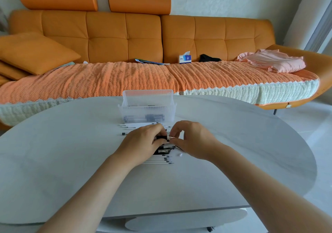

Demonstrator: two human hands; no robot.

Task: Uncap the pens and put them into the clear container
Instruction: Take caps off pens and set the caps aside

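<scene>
A clear ribbed plastic container (147,111) stands on the white table (71,161), with several pens lying in its bottom. In front of it my left hand (143,143) and my right hand (192,139) meet over one pen (166,137). The left hand grips the pen's black end; the right hand pinches the clear end beside it. Whether the cap is on or off is hidden by my fingers. More pens (165,148) lie just below my hands, and thin white refills (158,160) lie in rows before and behind them.
A small white piece (180,155) lies on the table right of the pens. An orange sofa (125,40) with a tissue box (185,58), a magazine and pink cloth (273,61) runs behind the table. The table's front edge is near my elbows.
</scene>
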